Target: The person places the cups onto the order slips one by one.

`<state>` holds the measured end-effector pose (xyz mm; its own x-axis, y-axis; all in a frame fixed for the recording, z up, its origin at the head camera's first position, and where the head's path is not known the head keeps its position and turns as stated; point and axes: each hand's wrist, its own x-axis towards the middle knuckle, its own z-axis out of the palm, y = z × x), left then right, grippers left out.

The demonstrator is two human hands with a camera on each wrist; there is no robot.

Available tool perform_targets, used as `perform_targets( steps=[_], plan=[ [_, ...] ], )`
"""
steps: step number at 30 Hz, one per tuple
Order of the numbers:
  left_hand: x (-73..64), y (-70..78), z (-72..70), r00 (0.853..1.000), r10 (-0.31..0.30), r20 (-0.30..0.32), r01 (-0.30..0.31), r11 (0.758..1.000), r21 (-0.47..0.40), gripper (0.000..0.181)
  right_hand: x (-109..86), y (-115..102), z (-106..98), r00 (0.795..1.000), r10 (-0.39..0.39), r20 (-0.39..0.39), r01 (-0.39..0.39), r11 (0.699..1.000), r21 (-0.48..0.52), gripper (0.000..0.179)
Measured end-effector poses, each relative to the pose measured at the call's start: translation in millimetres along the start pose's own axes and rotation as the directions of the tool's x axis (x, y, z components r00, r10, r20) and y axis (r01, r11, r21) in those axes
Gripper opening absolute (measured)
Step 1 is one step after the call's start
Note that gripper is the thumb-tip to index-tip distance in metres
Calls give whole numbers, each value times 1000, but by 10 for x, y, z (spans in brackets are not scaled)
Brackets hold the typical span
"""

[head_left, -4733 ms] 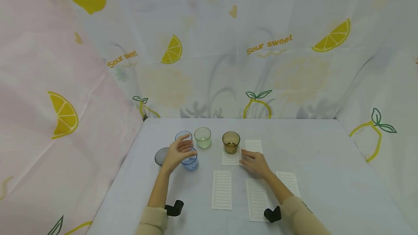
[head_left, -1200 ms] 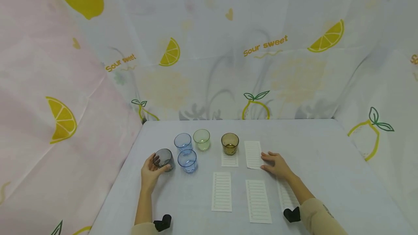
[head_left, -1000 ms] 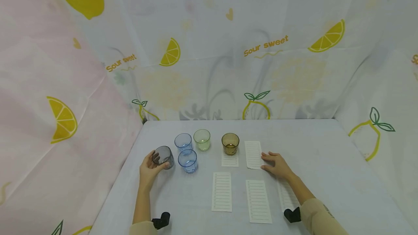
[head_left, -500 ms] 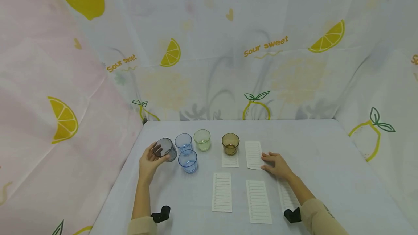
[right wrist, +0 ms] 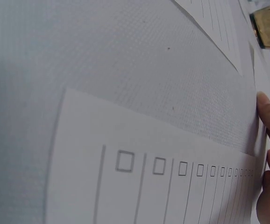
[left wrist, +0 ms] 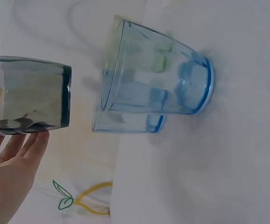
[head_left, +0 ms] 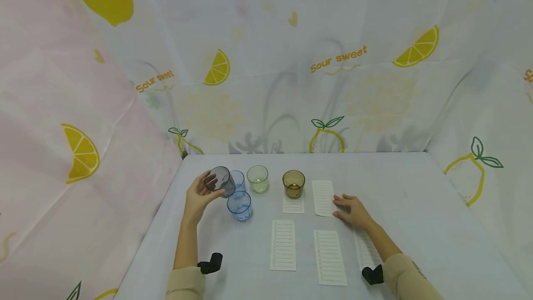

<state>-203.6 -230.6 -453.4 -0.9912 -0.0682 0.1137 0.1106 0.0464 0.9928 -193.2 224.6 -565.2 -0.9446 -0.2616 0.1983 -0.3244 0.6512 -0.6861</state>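
My left hand [head_left: 197, 203] grips a grey-tinted glass [head_left: 227, 185], thumb on the near side and fingers behind. In the left wrist view the grey glass [left wrist: 34, 95] is held up beside two blue glasses. The nearer blue glass [head_left: 239, 206] stands upright on the table; the farther blue glass [head_left: 239, 178] is partly covered by the grey one. My right hand [head_left: 353, 212] rests at the right edge of a lined paper slip [head_left: 322, 198], fingers loosely bent. In the right wrist view its thumb [right wrist: 266, 109] touches the slip's edge.
A green glass [head_left: 258, 180] stands right of the blue ones. An amber glass [head_left: 294, 185] stands on the far end of another slip [head_left: 293, 206]. Nearer lie more lined slips, one left [head_left: 283, 245], one middle [head_left: 330, 258], and one right slip [head_left: 366, 250] partly under the right forearm.
The left hand, earlier over the blue glasses, has taken hold of the grey glass, raised it and moved it right. The right hand moved right with the slip, then stayed still.
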Motion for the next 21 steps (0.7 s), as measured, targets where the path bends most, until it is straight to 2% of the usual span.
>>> perform_targets(
  steps=[8,21],
  plan=[
    [79,43,153,998,28,64,-25,999,-47,79,11,21,0,1000,-16,-5,17,1000,23,40],
    [179,102,421,986,61,156,-54,997,-54,80,10,17,1,999,-41,-10,41,999,19,39]
  ],
)
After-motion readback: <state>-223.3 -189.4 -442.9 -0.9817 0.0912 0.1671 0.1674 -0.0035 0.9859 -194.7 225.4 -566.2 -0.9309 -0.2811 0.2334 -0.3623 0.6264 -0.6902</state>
